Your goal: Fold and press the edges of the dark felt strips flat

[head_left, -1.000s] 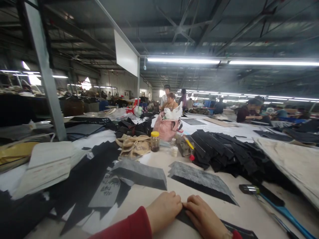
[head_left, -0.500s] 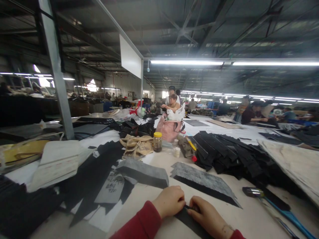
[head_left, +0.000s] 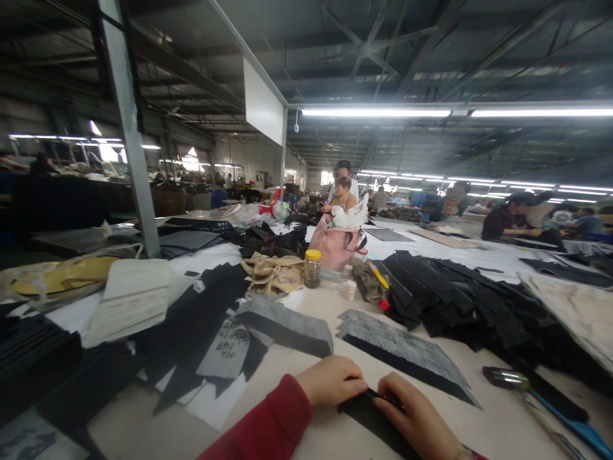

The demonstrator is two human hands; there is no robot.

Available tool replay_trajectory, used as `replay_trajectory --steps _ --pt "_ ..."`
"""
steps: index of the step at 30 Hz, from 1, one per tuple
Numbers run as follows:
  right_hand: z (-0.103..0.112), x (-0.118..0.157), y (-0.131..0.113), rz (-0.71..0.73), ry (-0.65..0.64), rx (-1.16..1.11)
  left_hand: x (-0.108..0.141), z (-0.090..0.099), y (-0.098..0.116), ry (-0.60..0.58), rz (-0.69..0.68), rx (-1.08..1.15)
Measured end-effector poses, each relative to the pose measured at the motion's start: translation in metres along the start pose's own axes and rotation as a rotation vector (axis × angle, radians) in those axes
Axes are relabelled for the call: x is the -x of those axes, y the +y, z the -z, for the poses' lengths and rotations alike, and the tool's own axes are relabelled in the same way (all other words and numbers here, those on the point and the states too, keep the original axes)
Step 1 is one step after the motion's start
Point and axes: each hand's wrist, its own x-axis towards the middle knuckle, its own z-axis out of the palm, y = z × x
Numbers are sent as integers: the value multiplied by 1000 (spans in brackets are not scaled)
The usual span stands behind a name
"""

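Observation:
A dark strip of fabric-like material (head_left: 371, 421) lies on the pale table in front of me. My left hand (head_left: 334, 381) pinches its far end with thumb and fingers. Close beside it, my right hand (head_left: 416, 412) has its fingers curled over the right edge of the same piece, and they partly hide it. Beyond my hands lie two fanned stacks of similar grey-and-black pieces, one at the left (head_left: 287, 326) and one at the right (head_left: 407, 354).
A hammer (head_left: 507, 378) and a blue-handled brush (head_left: 569, 409) lie at the right. A yellow-lidded jar (head_left: 313, 268), a small white bottle (head_left: 350, 291) and a pink bag (head_left: 335, 246) stand ahead. Black pieces (head_left: 450, 287) are heaped at right. Co-workers sit farther off.
The view has shifted a little, so the scene sits farther right. Both hands stay on the dark piece, and the right fingers now lie flatter along its edge.

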Motion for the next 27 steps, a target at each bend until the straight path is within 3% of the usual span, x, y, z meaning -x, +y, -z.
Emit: replay_trajectory --steps 8,15,22,27 --pt "-2 0 -3 20 -81 -172 0 -3 9 40 -80 -145" --pt "-6 0 -1 15 -29 -80 0 -12 15 106 -148 -257" --pt "-10 1 0 93 41 41 1 -15 10 110 -87 -133" --pt "-11 -4 5 62 62 97 -4 -18 6 101 -36 -44"
